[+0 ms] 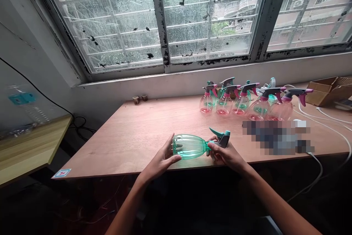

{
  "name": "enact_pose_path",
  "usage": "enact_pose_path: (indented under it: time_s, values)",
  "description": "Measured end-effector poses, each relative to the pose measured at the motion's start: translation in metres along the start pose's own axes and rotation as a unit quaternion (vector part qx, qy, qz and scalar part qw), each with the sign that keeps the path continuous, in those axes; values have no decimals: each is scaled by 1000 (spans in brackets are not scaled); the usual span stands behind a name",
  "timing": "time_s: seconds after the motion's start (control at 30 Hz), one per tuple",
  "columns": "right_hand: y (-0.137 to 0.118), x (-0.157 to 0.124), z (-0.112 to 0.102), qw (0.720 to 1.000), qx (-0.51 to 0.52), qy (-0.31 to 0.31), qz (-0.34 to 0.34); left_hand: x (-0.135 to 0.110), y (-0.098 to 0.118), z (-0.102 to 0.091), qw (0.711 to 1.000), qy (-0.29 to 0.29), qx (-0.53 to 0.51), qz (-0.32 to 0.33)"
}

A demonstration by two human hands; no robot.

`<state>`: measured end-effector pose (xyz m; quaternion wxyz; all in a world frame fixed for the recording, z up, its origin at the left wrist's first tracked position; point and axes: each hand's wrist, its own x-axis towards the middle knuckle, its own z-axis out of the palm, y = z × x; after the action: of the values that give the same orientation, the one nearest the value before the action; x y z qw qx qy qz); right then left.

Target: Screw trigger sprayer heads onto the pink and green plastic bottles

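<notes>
A clear green spray bottle point(190, 146) lies sideways in the air just above the front edge of the wooden table point(115, 147). Its base points left and its dark grey and teal spray head point(223, 139) points right. My left hand point(164, 157) cups the base, thumb in front and fingers behind. My right hand point(226, 154) is closed around the neck, just under the spray head, with the thumb on the collar. Some fingers of both hands are hidden behind the bottle.
Several pink spray bottles point(224, 106) with green ones behind them stand at the back right. An open cardboard box point(327, 91) and white cables point(330, 117) are farther right. Two small brownish objects point(136, 99) sit near the wall. A lower table point(35, 147) stands at left.
</notes>
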<state>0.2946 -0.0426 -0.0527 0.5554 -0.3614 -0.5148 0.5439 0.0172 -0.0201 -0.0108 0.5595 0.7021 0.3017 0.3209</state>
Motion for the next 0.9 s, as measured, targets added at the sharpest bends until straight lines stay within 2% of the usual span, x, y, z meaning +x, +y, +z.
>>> enact_pose_path:
  time_s: [0.33,0.47,0.7,0.9]
  values:
    - [3,2,-3,1000,19,14,3,0,-1,1,1000,-5,-7,11]
    - [1,1,-4,999,33,-8,16,0,1,1,1000,14,-8,6]
    - [-5,-1,-4,997,52,-38,35,-1,3,0,1000,-16,-16,-4]
    - [1,-1,-5,999,41,-5,24,0,0,-1,1000,2,-1,-1]
